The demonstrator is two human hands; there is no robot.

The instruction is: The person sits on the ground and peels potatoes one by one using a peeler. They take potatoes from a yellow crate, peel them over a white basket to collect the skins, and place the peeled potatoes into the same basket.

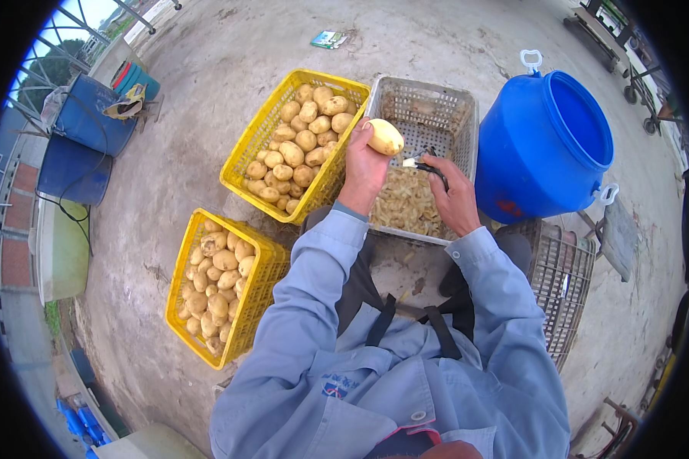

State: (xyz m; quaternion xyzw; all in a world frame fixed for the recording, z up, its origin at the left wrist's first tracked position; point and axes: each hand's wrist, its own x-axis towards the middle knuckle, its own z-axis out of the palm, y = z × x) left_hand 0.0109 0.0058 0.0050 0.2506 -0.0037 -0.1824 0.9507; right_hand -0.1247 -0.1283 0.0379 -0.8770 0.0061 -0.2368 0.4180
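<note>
A peeled, pale yellow potato (384, 137) is gripped in my left hand (365, 162), over the near side of a grey plastic crate (468, 109). My right hand (455, 195) holds a black-handled peeler (436, 170), its head a short gap to the right of and below the potato. A pale bit of peel seems to cling to the peeler's head. Beneath both hands, the crate's near half holds a heap of potato peelings (405, 198); its perforated floor shows farther back. Left of it, a yellow plastic crate (247, 143) is full of unpeeled potatoes (291, 154).
A second yellow crate (175, 298) of potatoes stands at lower left. Right of the grey crate, a blue plastic drum (517, 143) leans with its mouth open. A wire-like crate (562, 281) lies by my right arm. Blue tubs (74, 166) stand far left on the concrete floor (132, 252).
</note>
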